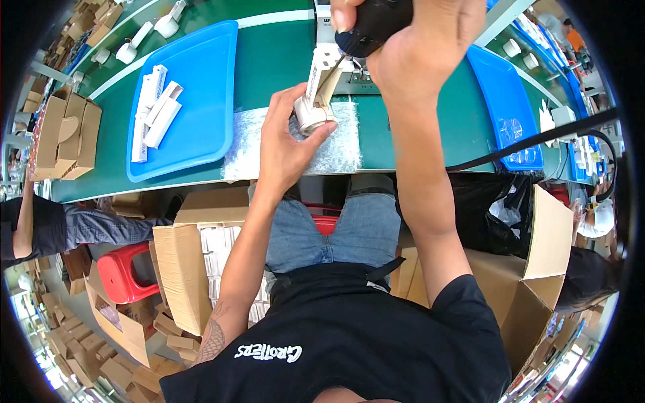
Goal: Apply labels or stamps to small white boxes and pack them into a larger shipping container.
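Observation:
My left hand (285,138) is closed around the round base of a white plastic fitting (314,115), steadying it over the bubble wrap. A flat arm rises from this fitting, tilted away from me. In my right hand (416,64) is a black power screwdriver (373,28), held above and to the right. Its thin metal bit slants down into the fitting's open base. Exactly where the tip sits inside is hidden. The bubble wrap (346,144) lies flat on the green table (396,134) beneath.
On the left, a blue tray (201,134) carries several white boxes (154,111). Another blue tray (500,87) with clear plastic is at right. Behind the fitting stands a grey device (359,82). Open cartons (185,269) flank my legs. A black cable (531,141) crosses the right side.

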`<action>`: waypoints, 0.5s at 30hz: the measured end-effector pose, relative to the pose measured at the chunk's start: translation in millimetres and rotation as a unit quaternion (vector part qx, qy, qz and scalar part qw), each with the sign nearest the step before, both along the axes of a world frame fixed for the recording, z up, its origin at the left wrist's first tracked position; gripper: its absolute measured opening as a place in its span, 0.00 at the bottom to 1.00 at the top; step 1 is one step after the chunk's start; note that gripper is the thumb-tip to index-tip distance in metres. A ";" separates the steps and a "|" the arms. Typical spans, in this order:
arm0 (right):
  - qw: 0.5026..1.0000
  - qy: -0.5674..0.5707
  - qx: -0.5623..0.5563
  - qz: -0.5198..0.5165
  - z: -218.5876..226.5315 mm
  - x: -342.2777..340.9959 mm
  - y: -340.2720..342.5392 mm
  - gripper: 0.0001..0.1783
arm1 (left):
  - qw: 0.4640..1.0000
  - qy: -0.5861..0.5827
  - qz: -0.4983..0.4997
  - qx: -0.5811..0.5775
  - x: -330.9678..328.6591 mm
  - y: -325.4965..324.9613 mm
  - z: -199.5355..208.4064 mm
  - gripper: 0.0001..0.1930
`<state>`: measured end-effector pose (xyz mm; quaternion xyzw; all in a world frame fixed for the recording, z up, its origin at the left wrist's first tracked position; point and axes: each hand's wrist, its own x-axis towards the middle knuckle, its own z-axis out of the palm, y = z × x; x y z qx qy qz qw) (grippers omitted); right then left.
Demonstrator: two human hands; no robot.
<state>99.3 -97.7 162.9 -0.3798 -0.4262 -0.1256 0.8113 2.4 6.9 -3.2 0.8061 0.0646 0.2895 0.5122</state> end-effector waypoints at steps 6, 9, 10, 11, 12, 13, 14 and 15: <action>0.997 0.036 -0.071 -0.005 5.2 -6.0 -0.1 0.21 | 1.000 -0.002 0.004 -0.002 -1.4 1.6 -0.7 0.34; 0.998 0.025 -0.053 0.015 1.9 -4.0 3.7 0.19 | 0.999 -0.004 -0.016 0.029 -1.8 3.5 -1.4 0.35; 0.998 0.021 -0.062 0.014 2.3 -5.0 3.1 0.19 | 1.000 -0.003 -0.018 0.022 -2.0 3.7 -1.5 0.35; 0.997 0.017 -0.070 0.012 2.8 -5.6 2.1 0.19 | 1.000 -0.003 -0.021 0.015 -2.1 3.8 -1.5 0.36; 0.997 0.016 -0.068 0.012 1.7 -3.4 1.2 0.19 | 1.000 -0.004 -0.021 0.017 -1.4 3.3 -1.0 0.36; 0.998 -0.004 -0.059 0.028 -2.1 1.0 0.6 0.19 | 1.000 -0.011 -0.016 0.000 -0.3 2.6 -1.1 0.34; 0.998 -0.024 -0.049 0.043 -5.0 4.1 -0.1 0.19 | 1.000 -0.019 -0.011 -0.017 0.4 1.9 -0.9 0.33; 0.998 -0.026 -0.046 0.042 -7.3 3.9 1.6 0.19 | 1.000 -0.021 -0.013 -0.013 0.7 1.6 -1.2 0.33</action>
